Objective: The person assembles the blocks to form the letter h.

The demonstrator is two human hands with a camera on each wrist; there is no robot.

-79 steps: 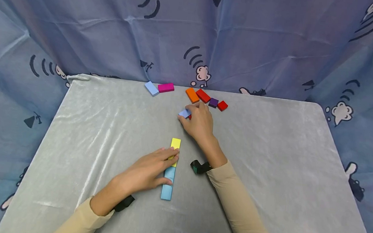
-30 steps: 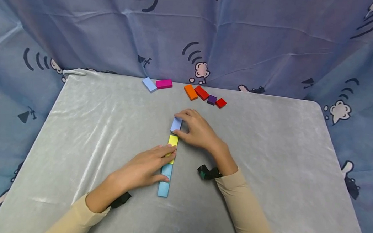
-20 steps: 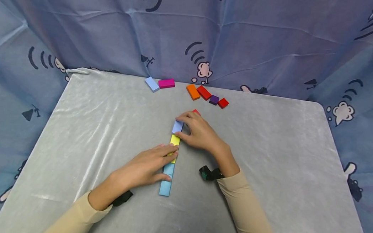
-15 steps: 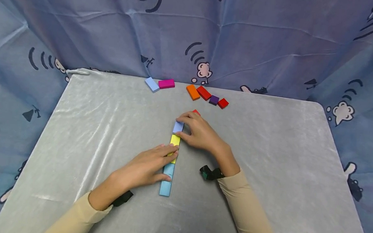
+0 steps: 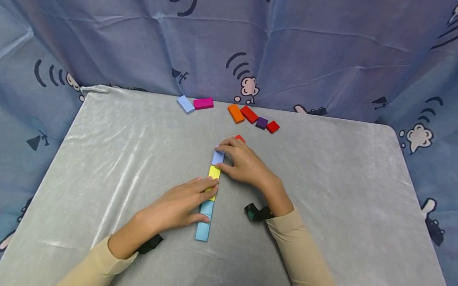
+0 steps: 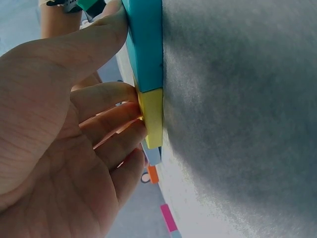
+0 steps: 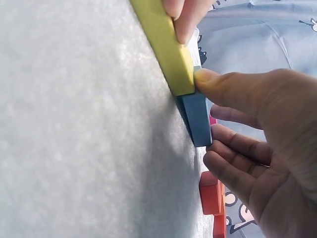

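Left hand (image 5: 175, 209) isn't gripping anything, just fingers resting on the yellow block (image 5: 214, 172) and thumb on the cyan block (image 5: 202, 232). Blue block (image 5: 218, 157) is at yellow's far end, pinched by the right hand (image 5: 247, 164).

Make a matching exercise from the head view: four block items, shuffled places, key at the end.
Items
1. Purple block
2. Periwinkle block
3. Magenta block
4. Yellow section

Places
A. Just beyond the yellow section
B. Beside a light blue block
C. Just beyond the teal section
D. Between two red blocks

Pairs: 1-D, 2-A, 3-B, 4-C
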